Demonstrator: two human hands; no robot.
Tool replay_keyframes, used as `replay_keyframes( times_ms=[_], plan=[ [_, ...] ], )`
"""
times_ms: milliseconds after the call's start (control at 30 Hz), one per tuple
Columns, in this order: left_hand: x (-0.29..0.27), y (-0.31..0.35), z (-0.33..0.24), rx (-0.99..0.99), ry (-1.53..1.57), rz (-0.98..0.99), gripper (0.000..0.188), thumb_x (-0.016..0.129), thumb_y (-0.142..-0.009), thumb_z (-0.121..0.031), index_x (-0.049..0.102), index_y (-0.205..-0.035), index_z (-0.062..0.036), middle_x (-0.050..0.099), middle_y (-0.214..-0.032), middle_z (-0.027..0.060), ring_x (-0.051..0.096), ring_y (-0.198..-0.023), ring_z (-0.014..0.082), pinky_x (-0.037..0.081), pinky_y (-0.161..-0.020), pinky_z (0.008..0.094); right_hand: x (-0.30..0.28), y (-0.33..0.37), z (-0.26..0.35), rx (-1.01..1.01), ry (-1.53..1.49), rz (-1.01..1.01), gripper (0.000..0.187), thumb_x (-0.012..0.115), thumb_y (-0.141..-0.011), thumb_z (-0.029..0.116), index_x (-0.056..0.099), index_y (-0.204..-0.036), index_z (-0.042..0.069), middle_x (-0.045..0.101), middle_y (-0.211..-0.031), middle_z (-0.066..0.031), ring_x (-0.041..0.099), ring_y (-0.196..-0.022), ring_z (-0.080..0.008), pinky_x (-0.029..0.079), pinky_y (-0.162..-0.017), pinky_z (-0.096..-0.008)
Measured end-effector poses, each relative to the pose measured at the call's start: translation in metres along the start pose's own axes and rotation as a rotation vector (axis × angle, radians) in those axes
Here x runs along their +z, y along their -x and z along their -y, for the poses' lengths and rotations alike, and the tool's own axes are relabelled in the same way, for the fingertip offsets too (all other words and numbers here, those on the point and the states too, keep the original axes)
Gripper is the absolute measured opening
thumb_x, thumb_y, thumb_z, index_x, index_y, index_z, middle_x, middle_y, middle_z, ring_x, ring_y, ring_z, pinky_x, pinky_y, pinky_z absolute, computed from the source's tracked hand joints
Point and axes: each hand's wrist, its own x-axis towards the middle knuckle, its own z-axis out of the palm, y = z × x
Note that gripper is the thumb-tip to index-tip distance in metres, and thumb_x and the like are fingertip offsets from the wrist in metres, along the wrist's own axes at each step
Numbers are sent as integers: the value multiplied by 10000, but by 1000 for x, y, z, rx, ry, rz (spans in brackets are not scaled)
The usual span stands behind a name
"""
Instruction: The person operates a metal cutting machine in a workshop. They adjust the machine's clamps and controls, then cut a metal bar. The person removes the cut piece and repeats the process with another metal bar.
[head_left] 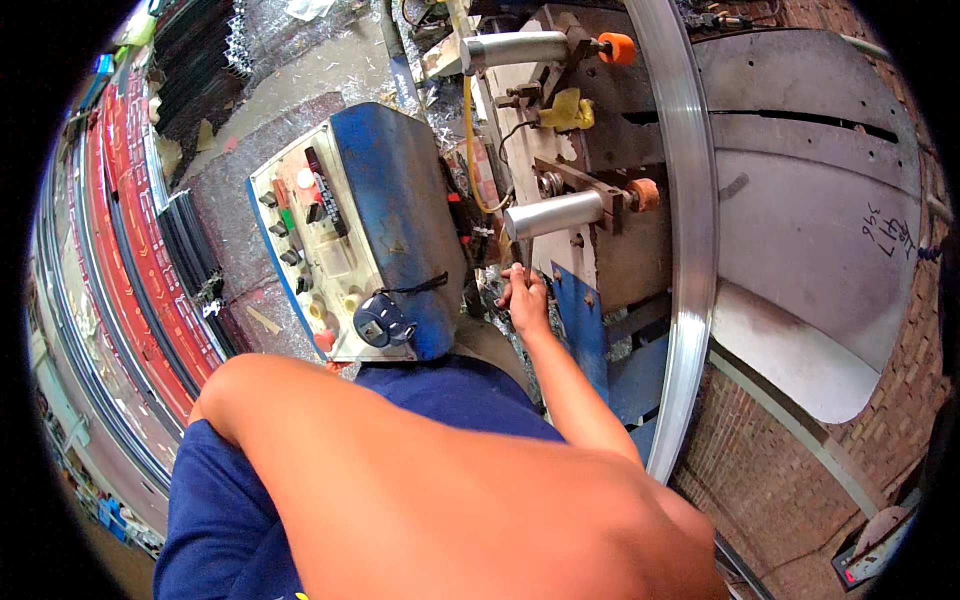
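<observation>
My right hand [524, 298] reaches in from the lower right, its fingers closed around a slim dark rod [524, 254]. The rod's upper end meets the underside of a silver metal roller [556, 214]; whether it is fixed there, I cannot tell. A second silver roller [518, 50] sits farther off on the same machine. Across the foreground lies a bare limb [430, 480], large and close; no left hand shows. Left of my right hand stands a blue and cream control box [395, 210], with a tape measure [384, 320] and a black marker [327, 190] on it.
A long shiny metal strip [688, 200] curves past the machine on the right, beside a large grey plate [800, 220]. Orange knobs [642, 194] stick out near the rollers. Red and black lengths of material [150, 240] line the left. Foil-like scraps [250, 180] cover the ground.
</observation>
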Motion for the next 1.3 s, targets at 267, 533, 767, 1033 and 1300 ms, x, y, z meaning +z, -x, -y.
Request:
replay_keyframes(
  times_ms=[267, 533, 767, 1033, 1300],
  plan=[
    [-135, 62, 36, -275, -648, -1170, 232, 562, -980, -175, 675, -1105, -16, 653, -829, 19, 591, -770, 75, 486, -738, 244, 3, -8, -6, 88, 142, -42, 495, 483, -985, 473, 668, -840, 37, 474, -556, -8, 495, -437, -123, 409, -415, -290],
    [-239, 115, 148, -879, -907, -934, 476, 722, -861, -304, 617, -1191, 24, 693, -1083, 186, 679, -980, 249, 541, -850, 352, 4, -34, -12, 159, 241, 61, 403, 446, -1022, 357, 643, -904, 26, 413, -539, 34, 423, -449, -77, 452, -429, -288],
    [-241, 119, 158, -839, -955, -776, 410, 745, -849, -294, 654, -1026, 65, 714, -928, 173, 693, -842, 206, 539, -764, 337, 5, -14, -3, 58, 283, -30, 435, 431, -1022, 402, 621, -911, 27, 442, -555, 1, 473, -456, -117, 440, -446, -299],
    [-230, 117, 146, -846, -767, -782, 390, 637, -947, -333, 662, -971, 55, 669, -772, 90, 562, -742, 89, 484, -674, 319, -18, 49, 41, 61, 481, -94, 402, 494, -1007, 396, 618, -929, 22, 507, -616, -17, 495, -464, -112, 419, -435, -289],
    [-239, 108, 149, -974, -552, -834, 398, 600, -968, -346, 697, -1018, 37, 673, -812, 53, 563, -750, 105, 490, -694, 332, -10, 106, 142, 313, 21, 10, 271, 519, -1015, 328, 530, -986, 59, 420, -647, 27, 366, -484, -66, 418, -483, -265]
  ],
)
